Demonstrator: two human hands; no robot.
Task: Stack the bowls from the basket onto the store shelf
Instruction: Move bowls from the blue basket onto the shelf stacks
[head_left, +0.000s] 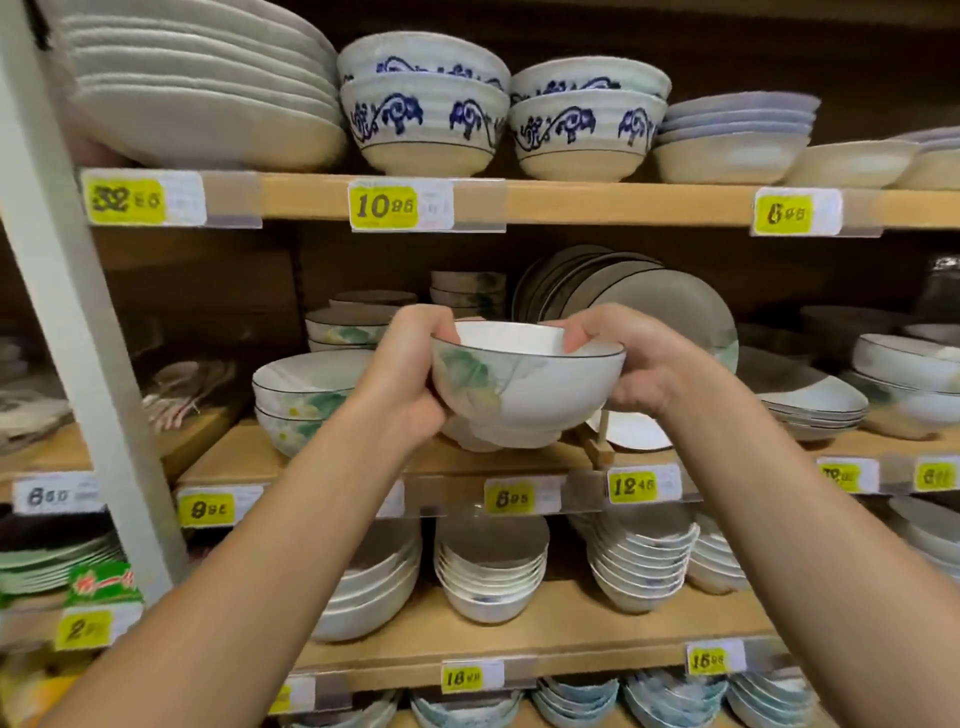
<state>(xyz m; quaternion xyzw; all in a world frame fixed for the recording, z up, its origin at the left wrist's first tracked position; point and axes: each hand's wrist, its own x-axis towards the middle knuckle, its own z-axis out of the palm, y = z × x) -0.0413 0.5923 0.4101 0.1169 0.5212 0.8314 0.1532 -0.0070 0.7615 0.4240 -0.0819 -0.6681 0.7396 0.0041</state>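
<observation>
Fingers (575, 339) gripping bowl (524, 387), left hand (400, 379), right hand (649, 374) either side

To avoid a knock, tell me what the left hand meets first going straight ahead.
Probably the rear bowl stack just beyond the left hand, which grips the held bowl. The nearer two-bowl stack sits off to its left. Depth is unclear.
</observation>
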